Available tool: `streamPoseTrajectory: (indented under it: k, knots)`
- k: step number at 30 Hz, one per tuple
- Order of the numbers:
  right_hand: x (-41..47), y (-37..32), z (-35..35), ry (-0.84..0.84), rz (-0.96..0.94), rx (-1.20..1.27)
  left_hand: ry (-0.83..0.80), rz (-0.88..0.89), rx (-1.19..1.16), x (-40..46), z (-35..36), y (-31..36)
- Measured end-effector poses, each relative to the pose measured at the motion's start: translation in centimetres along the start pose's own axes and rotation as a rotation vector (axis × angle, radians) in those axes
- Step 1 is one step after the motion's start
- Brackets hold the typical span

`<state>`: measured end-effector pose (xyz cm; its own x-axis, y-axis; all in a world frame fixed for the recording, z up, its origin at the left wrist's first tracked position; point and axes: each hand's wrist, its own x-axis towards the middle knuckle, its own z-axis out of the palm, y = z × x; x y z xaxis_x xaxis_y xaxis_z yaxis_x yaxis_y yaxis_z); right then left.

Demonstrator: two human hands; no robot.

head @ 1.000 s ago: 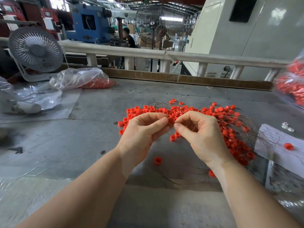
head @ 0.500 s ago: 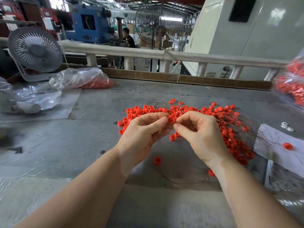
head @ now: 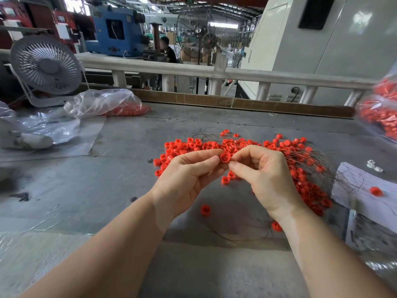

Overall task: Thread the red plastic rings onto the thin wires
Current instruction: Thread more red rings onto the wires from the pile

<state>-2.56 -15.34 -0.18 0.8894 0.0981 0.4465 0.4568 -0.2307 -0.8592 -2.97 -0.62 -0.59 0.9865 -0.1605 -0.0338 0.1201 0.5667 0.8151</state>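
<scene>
Well, no legible writing; L hand [head: 184,179] fingers pinching red ring [head: 225,157], R hand [head: 264,177] fingers pinched beside it.

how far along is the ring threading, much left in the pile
Done: many rings on the right lie among thin wires, apparently strung. In hand: the left hand pinches one red ring while the right hand pinches at it, the wire too thin to see. Left: the loose pile, plus bagged rings.

factory floor | blue machine [head: 116,33], big fans [head: 209,40], gray workbench [head: 86,190]
</scene>
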Motion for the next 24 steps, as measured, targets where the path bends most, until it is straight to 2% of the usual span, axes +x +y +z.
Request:
streamPoseTrajectory:
  k: [17, 24]
  knots:
    - [0.26, 0.14, -0.16, -0.028, 0.015, 0.125, -0.117, -0.016, 0.030, 0.00, -0.20, -0.13]
    - [0.34, 0.01, -0.24, -0.060, 0.109, 0.188, -0.164, -0.001, 0.037, 0.12, -0.41, -0.21]
